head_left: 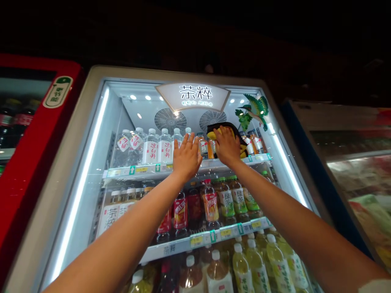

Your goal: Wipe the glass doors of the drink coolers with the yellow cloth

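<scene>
A glass cooler door (128, 114) stands in front of me, lit from inside. Flat against the glass, fingers stretched and slightly spread, my left hand (187, 158) holds nothing. To its right, my right hand (227, 145) presses a black and yellow cloth (210, 133) onto the pane at the height of the top shelf. The cloth lies partly under the palm and fingers, bunched, with its edges showing around them. Both arms reach up and forward.
Behind the glass, shelves hold clear water bottles (151, 148), red-labelled bottles (181, 211) and green tea bottles (226, 199). A fan-shaped sign (193, 97) and a bird decoration (256, 109) sit near the door's top. A red cooler (39, 162) stands left, another cooler (336, 122) right.
</scene>
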Demonstrator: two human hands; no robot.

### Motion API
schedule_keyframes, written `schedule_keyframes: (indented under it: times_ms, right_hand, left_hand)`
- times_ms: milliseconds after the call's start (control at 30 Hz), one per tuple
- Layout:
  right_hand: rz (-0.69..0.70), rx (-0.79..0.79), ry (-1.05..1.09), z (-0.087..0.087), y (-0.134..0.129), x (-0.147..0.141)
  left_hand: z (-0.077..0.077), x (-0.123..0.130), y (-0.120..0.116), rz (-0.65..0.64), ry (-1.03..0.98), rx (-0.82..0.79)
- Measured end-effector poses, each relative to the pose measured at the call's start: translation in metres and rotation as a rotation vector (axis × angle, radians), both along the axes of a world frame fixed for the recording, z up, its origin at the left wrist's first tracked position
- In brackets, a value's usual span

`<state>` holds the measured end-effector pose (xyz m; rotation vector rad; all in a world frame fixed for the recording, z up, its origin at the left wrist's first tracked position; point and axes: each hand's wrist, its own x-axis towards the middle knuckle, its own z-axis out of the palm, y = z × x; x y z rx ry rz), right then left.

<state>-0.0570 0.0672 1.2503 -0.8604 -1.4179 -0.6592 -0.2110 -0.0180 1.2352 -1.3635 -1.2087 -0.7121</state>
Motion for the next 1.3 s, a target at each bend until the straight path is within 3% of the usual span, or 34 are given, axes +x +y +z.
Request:
schedule_keyframes:
  times_ms: [100,200,267,333,433,500,667,733,800,900,967,1133,1200,1300]
  right_hand:
    - [0.024,0.042,-0.127,0.028,0.007,0.018]
    - [0.029,0.032,-0.086,0.045,0.021,0.047]
    - [0.020,0.013,0.031,0.036,0.031,0.062]
    - [0.001,-0.007,0.115,0.016,0.036,0.068]
    - [0.000,0.007,0.032,-0.006,0.037,0.069]
    - [0.030,0.043,-0.086,-0.001,0.038,0.075]
    - [0.080,0.056,-0.133,0.041,0.056,0.119]
    - [0.068,0.013,-0.011,0.036,0.065,0.137]
    - [0.042,-0.029,0.140,0.017,0.072,0.145]
    - [0.028,-0.016,0.144,-0.007,0.075,0.144]
    - [0.040,0.021,0.018,-0.004,0.075,0.145]
    - [0.053,0.005,-0.106,0.033,0.084,0.183]
    - [0.029,-0.068,-0.020,0.030,0.090,0.200]
    - [-0.019,-0.113,0.102,0.002,0.096,0.207]
  left_hand:
    - [0.002,0.022,0.010,0.012,0.019,0.007]
    - [0.004,0.043,0.020,0.019,0.010,0.014]
    - [0.003,0.054,0.025,0.021,-0.001,0.016]
    - [0.000,0.063,0.030,0.020,-0.022,0.018]
    - [-0.002,0.074,0.036,0.011,-0.047,0.024]
    - [-0.001,0.082,0.042,0.006,-0.038,0.030]
    - [0.001,0.107,0.054,0.017,-0.021,0.040]
    - [-0.005,0.115,0.057,0.019,-0.022,0.024]
    - [-0.015,0.122,0.060,0.018,-0.016,0.004]
    - [-0.028,0.129,0.064,0.015,0.003,-0.006]
    - [-0.031,0.137,0.068,0.011,0.012,-0.004]
    - [-0.027,0.171,0.088,-0.025,-0.014,-0.004]
    - [-0.029,0.187,0.097,-0.046,-0.041,0.009]
    - [-0.037,0.203,0.107,-0.072,-0.018,0.017]
